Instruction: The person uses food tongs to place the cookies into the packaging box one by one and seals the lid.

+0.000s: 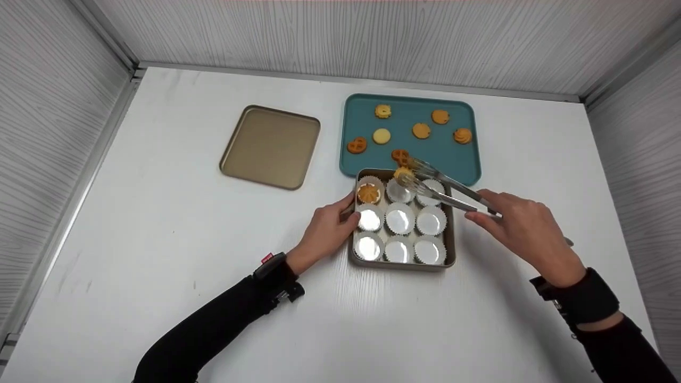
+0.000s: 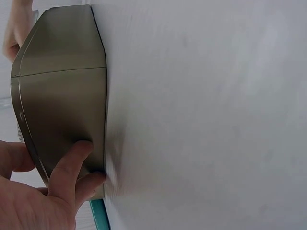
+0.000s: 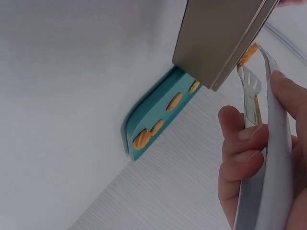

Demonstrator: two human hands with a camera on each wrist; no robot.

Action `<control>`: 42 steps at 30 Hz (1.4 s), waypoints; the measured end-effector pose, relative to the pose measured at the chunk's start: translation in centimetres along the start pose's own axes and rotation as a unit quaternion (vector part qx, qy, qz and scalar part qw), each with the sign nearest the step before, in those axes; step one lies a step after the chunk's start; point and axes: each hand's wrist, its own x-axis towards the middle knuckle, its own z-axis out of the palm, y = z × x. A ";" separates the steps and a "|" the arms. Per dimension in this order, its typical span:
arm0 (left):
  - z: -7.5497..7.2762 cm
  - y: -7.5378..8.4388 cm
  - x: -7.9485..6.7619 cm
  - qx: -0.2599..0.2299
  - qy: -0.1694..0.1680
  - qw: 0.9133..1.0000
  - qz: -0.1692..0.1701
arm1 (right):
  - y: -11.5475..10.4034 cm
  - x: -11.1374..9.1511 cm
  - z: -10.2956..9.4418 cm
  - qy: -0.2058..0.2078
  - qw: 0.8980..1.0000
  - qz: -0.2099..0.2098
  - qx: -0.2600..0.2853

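Note:
My right hand grips metal tongs. Between the tong tips is a yellow cookie, held over the far rim of a metal tin. The tin holds rows of paper-lined cups; the far-left cup contains an orange-brown cookie. On the tin's left side, my left hand pinches the wall, thumb at the rim and fingers against the outside. Just past the tin, a pretzel-shaped cookie lies on the teal tray, close by the tong tips.
The teal tray behind the tin also carries several other cookies, among them a second pretzel-shaped one and a swirled one. A bare gold-brown square tray lies to the left. White panels wall in the table's back and sides.

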 end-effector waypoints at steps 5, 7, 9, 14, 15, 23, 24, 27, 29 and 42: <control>0.0 -0.1 0.1 0.003 0.002 1.000 0.000 | -0.2 -0.5 -0.2 -0.001 1.000 -0.011 -0.016; 0.0 -0.2 0.2 0.005 0.003 1.000 -0.001 | -0.2 -0.6 -0.2 0.001 0.999 -0.025 -0.030; 0.0 -0.2 0.2 0.007 0.004 1.000 0.000 | -0.3 -0.7 -0.1 0.003 0.998 -0.039 -0.048; 0.0 0.0 0.2 0.010 0.005 1.000 0.001 | -0.5 -0.5 0.2 0.008 0.995 -0.060 -0.082; 0.0 0.0 0.2 0.010 0.005 1.000 0.000 | -0.5 -0.5 0.3 0.009 0.994 -0.062 -0.087; 0.0 0.0 0.2 0.007 0.005 1.000 -0.003 | -0.8 -0.1 0.5 0.006 0.993 -0.067 -0.101; 0.0 0.0 0.2 0.005 0.003 1.000 -0.005 | -0.7 -0.1 0.5 0.007 0.992 -0.068 -0.104; 0.0 0.0 0.2 -0.003 0.000 1.000 -0.008 | -0.7 -0.1 0.7 0.006 0.991 -0.070 -0.112; 0.0 0.0 0.2 -0.005 -0.002 1.000 -0.008 | -0.7 -0.1 0.9 0.006 0.991 -0.071 -0.116; 0.0 0.1 0.1 0.000 -0.005 1.000 -0.015 | -0.8 -0.2 1.2 -0.003 0.993 -0.062 -0.103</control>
